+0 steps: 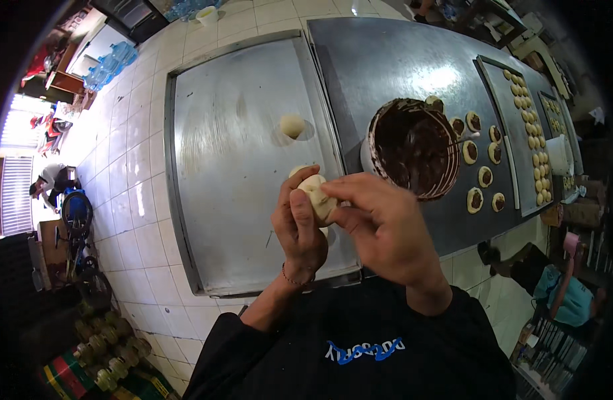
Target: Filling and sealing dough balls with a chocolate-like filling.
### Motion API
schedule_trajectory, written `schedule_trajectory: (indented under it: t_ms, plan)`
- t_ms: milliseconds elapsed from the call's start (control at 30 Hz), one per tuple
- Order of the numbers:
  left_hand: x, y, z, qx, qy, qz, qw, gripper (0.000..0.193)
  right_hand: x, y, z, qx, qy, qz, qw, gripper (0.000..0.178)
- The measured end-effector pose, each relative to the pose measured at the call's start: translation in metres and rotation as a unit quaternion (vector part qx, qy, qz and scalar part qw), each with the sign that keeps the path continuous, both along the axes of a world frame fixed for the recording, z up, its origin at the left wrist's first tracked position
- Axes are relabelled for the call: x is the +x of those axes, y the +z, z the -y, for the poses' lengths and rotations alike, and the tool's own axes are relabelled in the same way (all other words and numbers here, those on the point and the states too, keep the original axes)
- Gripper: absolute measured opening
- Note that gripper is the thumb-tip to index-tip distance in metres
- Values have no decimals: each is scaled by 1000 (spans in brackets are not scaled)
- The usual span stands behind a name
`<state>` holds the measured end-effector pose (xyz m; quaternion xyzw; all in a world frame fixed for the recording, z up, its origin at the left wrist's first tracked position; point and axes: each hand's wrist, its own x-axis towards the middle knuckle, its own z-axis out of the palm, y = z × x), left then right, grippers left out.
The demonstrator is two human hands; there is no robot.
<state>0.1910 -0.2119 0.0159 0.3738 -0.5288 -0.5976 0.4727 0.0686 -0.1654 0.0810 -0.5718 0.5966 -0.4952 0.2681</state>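
Observation:
Above the metal baking tray (233,200), a pale dough ball (314,193) with puckered folds rests in my left hand (298,227), its fingers and thumb curled round it. My right hand (390,227) pinches the ball's edge from the right between thumb and fingertips. A smooth dough ball (292,125) sits on the tray farther away; more dough partly shows behind my hands. Right of them stands a white bucket (368,155) of dark brown, chocolate-like filling. Beyond it, several flattened dough rounds (470,152) topped with the filling lie on the steel table (366,67).
Farther right, a long tray (514,157) holds rows of dough balls, with a white container (558,157) beside it. A person in a blue-green shirt (570,297) is at the lower right. Another person (50,180) is at the far left near a bicycle (78,217).

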Motion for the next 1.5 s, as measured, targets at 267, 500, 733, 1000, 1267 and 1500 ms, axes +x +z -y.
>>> schedule_trajectory:
  t_ms: [267,500,733,1000,1267,1500]
  plan:
    - [-3,-14,47,239,-135,-95,957,66,-8,-29,44,94,-28,132,986,9]
    - [-26,-32,152,419,-227,-89,874,44,-25,-79,92,-57,-78,-66,993,18]
    - [-61,-146,270,-399,36,498,769,44,-10,-118,160,-45,-157,68,984,24]
    - [-41,-146,266,-48,-112,238,964,71,-19,-235,269,78,-201,-168,962,61]
    - [-71,-153,282,-298,-79,291,906,56,-7,-155,2,158,-75,94,980,38]
    - [-52,-174,291,-339,-76,364,864,44,-103,-170,-213,250,-362,193,877,19]
